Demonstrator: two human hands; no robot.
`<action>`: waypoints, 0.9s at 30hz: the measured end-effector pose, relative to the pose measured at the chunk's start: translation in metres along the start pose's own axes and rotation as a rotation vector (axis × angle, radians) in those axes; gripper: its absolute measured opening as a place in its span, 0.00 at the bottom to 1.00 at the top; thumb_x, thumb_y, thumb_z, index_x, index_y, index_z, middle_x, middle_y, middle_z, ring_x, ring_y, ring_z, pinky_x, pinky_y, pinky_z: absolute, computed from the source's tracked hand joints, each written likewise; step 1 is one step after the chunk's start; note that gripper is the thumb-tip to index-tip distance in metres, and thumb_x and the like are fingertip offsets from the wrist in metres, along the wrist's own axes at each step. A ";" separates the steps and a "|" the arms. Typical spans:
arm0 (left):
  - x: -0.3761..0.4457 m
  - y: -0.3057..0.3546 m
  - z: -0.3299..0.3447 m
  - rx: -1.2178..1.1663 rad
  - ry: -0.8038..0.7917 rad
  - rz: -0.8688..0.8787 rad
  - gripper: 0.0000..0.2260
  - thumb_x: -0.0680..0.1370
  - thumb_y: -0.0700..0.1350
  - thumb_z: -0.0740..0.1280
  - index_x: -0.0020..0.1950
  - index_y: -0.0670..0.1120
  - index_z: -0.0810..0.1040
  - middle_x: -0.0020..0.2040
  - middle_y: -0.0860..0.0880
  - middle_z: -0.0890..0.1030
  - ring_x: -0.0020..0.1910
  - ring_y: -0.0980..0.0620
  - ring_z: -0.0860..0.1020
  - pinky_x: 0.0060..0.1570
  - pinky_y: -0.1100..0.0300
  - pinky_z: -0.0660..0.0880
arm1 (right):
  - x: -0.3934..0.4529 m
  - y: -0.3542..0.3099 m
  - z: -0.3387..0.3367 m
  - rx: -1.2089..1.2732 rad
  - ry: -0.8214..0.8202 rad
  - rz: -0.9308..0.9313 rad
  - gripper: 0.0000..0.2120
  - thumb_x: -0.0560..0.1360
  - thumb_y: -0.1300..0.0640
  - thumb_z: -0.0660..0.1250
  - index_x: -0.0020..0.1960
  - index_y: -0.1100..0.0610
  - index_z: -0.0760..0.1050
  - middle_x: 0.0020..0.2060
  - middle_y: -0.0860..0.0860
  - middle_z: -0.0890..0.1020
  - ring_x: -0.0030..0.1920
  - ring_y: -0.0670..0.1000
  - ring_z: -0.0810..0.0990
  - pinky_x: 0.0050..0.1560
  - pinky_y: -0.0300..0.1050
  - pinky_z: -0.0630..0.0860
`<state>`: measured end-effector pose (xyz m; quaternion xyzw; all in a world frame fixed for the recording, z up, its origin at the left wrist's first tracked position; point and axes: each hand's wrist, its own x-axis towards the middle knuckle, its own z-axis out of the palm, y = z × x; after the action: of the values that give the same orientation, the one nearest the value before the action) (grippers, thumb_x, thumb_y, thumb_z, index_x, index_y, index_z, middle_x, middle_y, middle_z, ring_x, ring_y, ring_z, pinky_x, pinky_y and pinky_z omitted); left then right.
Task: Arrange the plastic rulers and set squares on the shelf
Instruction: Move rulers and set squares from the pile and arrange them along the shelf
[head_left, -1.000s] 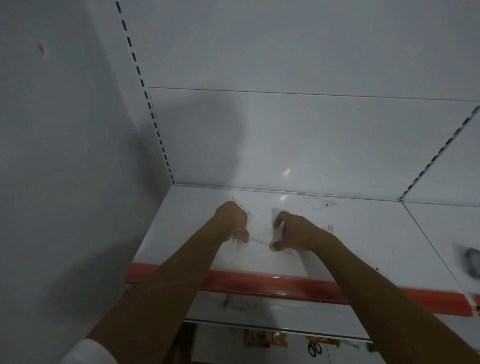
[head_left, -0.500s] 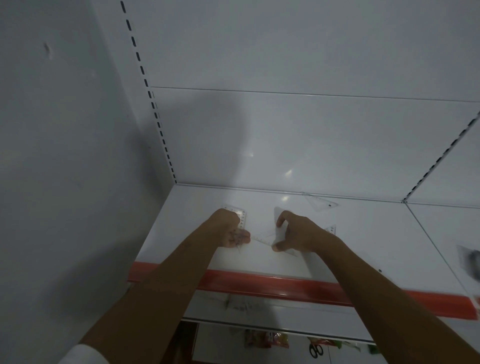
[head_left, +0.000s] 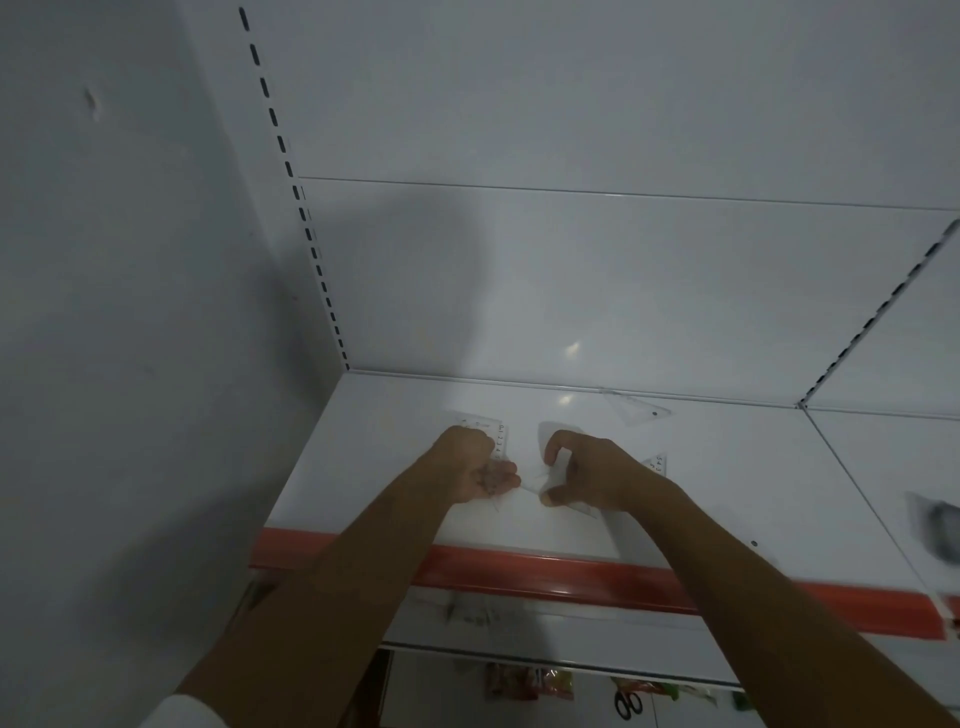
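Shelf (head_left: 727, 467): smooth white painted metal, slightly glossy, light glints. Front strip (head_left: 519, 569): glossy red plastic. Set squares (head_left: 631, 410): clear, thin plastic, printed scale marks. Side wall (head_left: 104, 312): matt, faintly pitted.

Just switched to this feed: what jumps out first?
Two bare forearms reach over the red shelf edge. The left hand grips a clear ruler and the right hand pinches a clear set square mid-shelf. Another set square lies by the back wall.
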<state>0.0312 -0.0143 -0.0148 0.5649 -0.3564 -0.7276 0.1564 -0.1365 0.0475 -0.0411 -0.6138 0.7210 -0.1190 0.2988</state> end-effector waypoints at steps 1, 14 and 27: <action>0.001 -0.001 0.002 0.017 0.009 0.004 0.11 0.84 0.38 0.52 0.64 0.36 0.66 0.47 0.36 0.79 0.50 0.39 0.81 0.37 0.53 0.78 | 0.000 0.000 0.000 -0.004 0.001 -0.001 0.20 0.66 0.51 0.77 0.51 0.51 0.71 0.39 0.42 0.72 0.44 0.48 0.73 0.40 0.40 0.68; -0.002 0.007 0.003 0.212 0.034 -0.035 0.15 0.84 0.37 0.51 0.44 0.32 0.72 0.39 0.36 0.77 0.39 0.42 0.80 0.44 0.51 0.78 | 0.001 0.003 0.004 0.018 0.029 0.056 0.22 0.64 0.49 0.78 0.52 0.50 0.71 0.43 0.47 0.76 0.45 0.50 0.75 0.44 0.43 0.72; -0.007 0.010 0.001 0.187 0.051 0.005 0.14 0.83 0.36 0.51 0.56 0.28 0.72 0.60 0.30 0.76 0.59 0.36 0.78 0.50 0.50 0.77 | 0.000 0.003 0.005 0.014 0.026 0.053 0.22 0.65 0.49 0.78 0.52 0.51 0.70 0.42 0.47 0.76 0.44 0.50 0.75 0.43 0.43 0.72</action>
<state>0.0309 -0.0167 -0.0034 0.5945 -0.4202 -0.6761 0.1137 -0.1363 0.0487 -0.0468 -0.5907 0.7400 -0.1242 0.2966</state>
